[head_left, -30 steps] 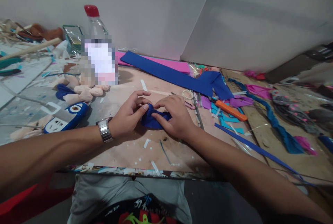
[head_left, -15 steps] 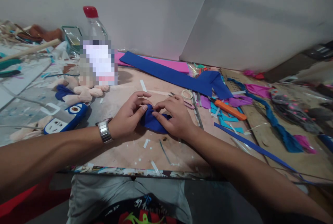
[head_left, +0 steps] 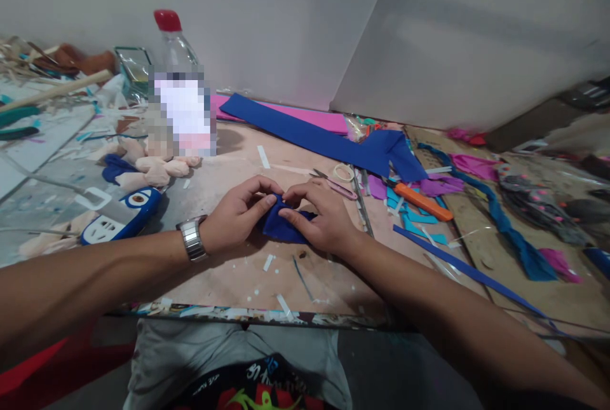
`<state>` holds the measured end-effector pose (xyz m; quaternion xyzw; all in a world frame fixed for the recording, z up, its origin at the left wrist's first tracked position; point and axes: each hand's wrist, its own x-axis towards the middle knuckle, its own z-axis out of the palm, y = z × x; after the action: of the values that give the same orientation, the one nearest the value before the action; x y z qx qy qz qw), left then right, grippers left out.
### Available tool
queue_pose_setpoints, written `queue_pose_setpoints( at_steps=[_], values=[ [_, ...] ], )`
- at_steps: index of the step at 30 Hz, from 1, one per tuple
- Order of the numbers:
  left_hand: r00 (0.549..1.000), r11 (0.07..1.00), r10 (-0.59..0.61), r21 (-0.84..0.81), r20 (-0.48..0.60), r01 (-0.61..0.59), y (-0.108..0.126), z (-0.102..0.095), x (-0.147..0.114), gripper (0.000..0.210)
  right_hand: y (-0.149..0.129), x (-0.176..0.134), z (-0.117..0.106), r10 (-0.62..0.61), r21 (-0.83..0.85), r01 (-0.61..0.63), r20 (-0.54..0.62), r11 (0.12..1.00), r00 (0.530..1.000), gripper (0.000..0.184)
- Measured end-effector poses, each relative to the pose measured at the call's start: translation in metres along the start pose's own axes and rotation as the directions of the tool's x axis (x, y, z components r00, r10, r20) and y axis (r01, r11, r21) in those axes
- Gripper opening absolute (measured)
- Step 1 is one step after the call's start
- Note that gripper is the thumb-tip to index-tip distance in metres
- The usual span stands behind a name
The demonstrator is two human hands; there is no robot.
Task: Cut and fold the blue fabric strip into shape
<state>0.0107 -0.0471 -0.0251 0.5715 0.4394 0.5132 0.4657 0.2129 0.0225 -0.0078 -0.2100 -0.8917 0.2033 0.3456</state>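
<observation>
A small piece of dark blue fabric (head_left: 284, 230) is pinched between both hands just above the bench, its upper edge bunched at the fingertips. My left hand (head_left: 241, 213) grips its left upper part between thumb and fingers; a metal watch sits on that wrist. From the other side, my right hand (head_left: 324, 216) presses its thumb on the cloth, and the palm hides the fabric's right end. Just beyond the right hand lie pink-handled scissors (head_left: 340, 189) and a roll of tape (head_left: 343, 172).
A long blue fabric strip (head_left: 305, 135) stretches along the back over pink material. An orange utility knife (head_left: 423, 201) lies at right among scraps. To the left are a blue power strip (head_left: 121, 216), several pale fabric pieces (head_left: 155, 171) and a red-capped bottle (head_left: 177, 44) behind a phone (head_left: 183, 108).
The fingers have shifted slightly on the blue fabric, and its left part now looks more folded in. Both hands stay in nearly the same place.
</observation>
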Motion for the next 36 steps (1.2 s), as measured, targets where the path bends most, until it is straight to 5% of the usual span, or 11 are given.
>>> queue_pose_setpoints(
  at_steps=[17,36],
  values=[
    [1.000,1.000,-0.016,-0.014,-0.004,0.016,0.0013,0.0020,-0.0007,0.028,-0.0014,-0.0003,0.0004,0.044,-0.085,-0.048,-0.054,0.995,0.998,0.012],
    [1.000,0.999,-0.016,-0.044,0.014,0.016,0.0029,0.0027,0.0011,0.018,0.0002,0.0011,-0.0035,-0.018,-0.062,0.021,0.049,0.998,0.999,0.020]
  ],
)
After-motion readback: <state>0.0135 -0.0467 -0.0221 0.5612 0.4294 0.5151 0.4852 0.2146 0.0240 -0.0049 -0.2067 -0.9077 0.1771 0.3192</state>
